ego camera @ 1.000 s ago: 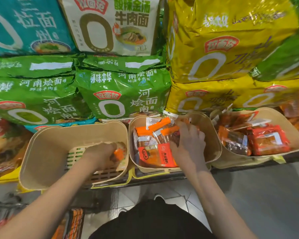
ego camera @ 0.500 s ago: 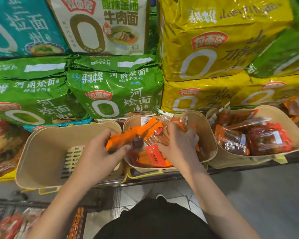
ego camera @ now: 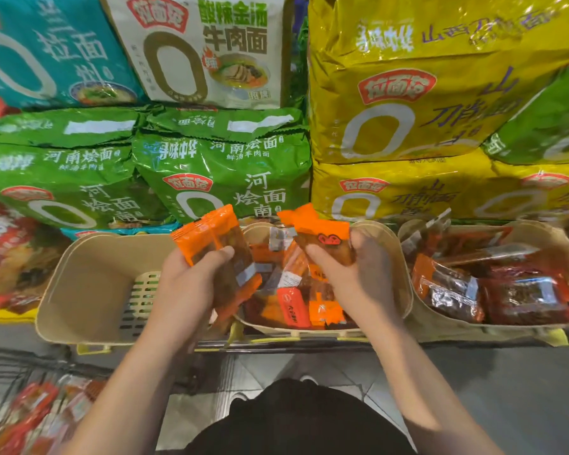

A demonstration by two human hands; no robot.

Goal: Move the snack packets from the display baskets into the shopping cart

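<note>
Now two orange snack packets, one (ego camera: 211,244) pinched in the left hand (ego camera: 184,290), one (ego camera: 322,238) in the right hand (ego camera: 358,277), fingers curled round each, lifted clear above the middle basket (ego camera: 398,257) still holding more; probably raised for carrying down-left to the shopping cart (ego camera: 30,415), already partly loaded.

The white noodle pack (ego camera: 207,50) reads 酸辣金汤牛肉面 beside a large "0" and a red 拉面范 badge. The green noodle pack (ego camera: 224,178) carries the same badge and "0", with 河南烩面 and, smaller, 鲜汤羊肉面. The teal pack (ego camera: 53,50) shows 拉面, the yellow pack (ego camera: 434,83) the badge and 刀削面; print on the small snack packets is too small to read.
</note>
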